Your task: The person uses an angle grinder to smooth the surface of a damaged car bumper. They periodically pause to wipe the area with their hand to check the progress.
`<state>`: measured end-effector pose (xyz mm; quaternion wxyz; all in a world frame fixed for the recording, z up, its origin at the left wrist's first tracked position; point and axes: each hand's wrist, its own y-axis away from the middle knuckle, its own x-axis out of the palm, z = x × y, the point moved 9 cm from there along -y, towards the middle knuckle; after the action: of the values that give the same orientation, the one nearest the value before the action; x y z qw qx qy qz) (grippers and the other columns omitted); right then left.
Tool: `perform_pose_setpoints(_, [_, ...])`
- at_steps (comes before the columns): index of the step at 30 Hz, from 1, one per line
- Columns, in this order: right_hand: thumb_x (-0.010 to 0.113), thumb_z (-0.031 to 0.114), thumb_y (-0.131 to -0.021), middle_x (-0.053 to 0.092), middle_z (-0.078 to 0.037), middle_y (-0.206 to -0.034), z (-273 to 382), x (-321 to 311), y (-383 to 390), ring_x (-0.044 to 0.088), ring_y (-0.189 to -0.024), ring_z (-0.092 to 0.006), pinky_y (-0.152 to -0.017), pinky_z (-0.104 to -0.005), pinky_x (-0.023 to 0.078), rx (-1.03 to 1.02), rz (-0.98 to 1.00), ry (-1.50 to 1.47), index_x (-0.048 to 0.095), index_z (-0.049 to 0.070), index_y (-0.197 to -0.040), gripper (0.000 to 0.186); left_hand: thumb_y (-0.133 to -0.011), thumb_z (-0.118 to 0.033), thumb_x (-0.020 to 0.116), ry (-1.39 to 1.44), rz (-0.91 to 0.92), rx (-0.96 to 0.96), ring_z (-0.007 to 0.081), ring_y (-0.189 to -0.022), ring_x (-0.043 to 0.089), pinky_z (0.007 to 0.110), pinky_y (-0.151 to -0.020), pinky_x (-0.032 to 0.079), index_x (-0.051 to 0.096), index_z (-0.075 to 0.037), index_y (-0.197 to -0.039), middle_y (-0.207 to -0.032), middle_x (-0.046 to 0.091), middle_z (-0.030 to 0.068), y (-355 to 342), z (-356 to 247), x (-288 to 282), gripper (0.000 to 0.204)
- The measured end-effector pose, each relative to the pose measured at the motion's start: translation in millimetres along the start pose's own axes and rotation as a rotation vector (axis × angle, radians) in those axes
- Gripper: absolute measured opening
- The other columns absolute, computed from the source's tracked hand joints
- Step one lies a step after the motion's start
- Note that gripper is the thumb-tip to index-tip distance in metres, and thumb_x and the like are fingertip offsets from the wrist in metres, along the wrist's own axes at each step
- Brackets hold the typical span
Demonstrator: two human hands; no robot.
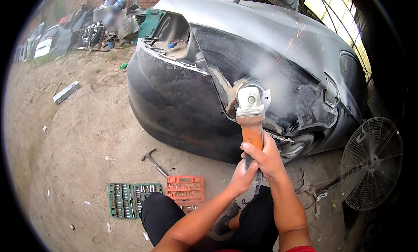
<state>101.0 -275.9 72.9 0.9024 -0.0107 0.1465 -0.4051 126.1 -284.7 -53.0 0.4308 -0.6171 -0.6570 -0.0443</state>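
Note:
Both of my hands are wrapped round an orange angle grinder (251,132) with a dusty metal head. My left hand (242,177) grips the rear end of its body, and my right hand (266,158) holds it just ahead, thumb on top. The grinder's disc, partly hidden by the head, is against or very near the rear side panel (300,93) of a silver car (261,23). Pale dust clouds the panel there, and sparks show higher up. Bare, scraped patches mark the dark panel. To the left sits the black rear bumper (174,104).
A hammer (153,161) lies on the ground beside an orange socket case (185,189) and a green socket case (122,201), both spread out. A large round fan (371,163) stands at right. Scrap car parts (91,32) pile up at far left; a grey block (66,92) lies nearer.

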Motion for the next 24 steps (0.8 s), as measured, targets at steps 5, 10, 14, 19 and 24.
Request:
perform_pose_setpoints(5, [0.087,0.029,-0.094,0.067,-0.007,-0.102,5,0,-7,0.067,-0.083,-0.0139,-0.077,-0.0320,0.058,-0.051,-0.043,0.104,0.061,-0.002,-0.124,0.050,-0.110,-0.069,0.056,0.067,0.006,0.058,0.0194,-0.090,0.071,0.034,-0.082,0.056,0.062,-0.001,-0.117,-0.096,0.071,0.0089,-6,-22,10,0.068])
perform_pose_setpoints(10, [0.087,0.028,-0.094,0.067,-0.007,-0.102,8,-1,-8,0.068,-0.081,-0.0141,-0.075,-0.0320,0.059,-0.039,-0.036,0.125,0.061,-0.001,-0.124,0.049,-0.111,-0.068,0.055,0.076,0.017,0.041,0.0192,-0.092,0.070,0.034,-0.083,0.056,0.062,0.000,-0.118,-0.099,0.071,0.0092,-7,-26,13,0.068])
perform_pose_setpoints(14, [0.087,0.027,-0.094,0.066,-0.007,-0.101,3,-2,-4,0.068,-0.081,-0.0138,-0.074,-0.0320,0.059,-0.046,-0.043,0.108,0.061,-0.002,-0.124,0.049,-0.111,-0.066,0.055,0.042,0.049,0.032,0.0188,-0.094,0.070,0.034,-0.084,0.056,0.061,0.001,-0.121,-0.102,0.071,0.0094,-4,-14,7,0.068])
perform_pose_setpoints(19, [0.087,0.028,-0.094,0.066,-0.006,-0.102,-16,-7,9,0.067,-0.084,-0.0132,-0.076,-0.0322,0.058,0.000,-0.077,0.008,0.061,-0.002,-0.124,0.049,-0.112,-0.065,0.056,-0.024,0.041,0.001,0.0185,-0.094,0.070,0.034,-0.085,0.056,0.060,0.000,-0.124,-0.103,0.071,0.0096,9,9,3,0.067])
perform_pose_setpoints(24, [0.085,0.027,-0.095,0.065,-0.006,-0.103,-16,-6,12,0.068,-0.080,-0.0141,-0.075,-0.0326,0.061,0.005,-0.040,-0.020,0.060,-0.001,-0.126,0.049,-0.112,-0.065,0.053,-0.048,0.029,-0.059,0.0189,-0.092,0.071,0.034,-0.083,0.057,0.060,0.001,-0.125,-0.102,0.072,0.0101,16,8,2,0.068])
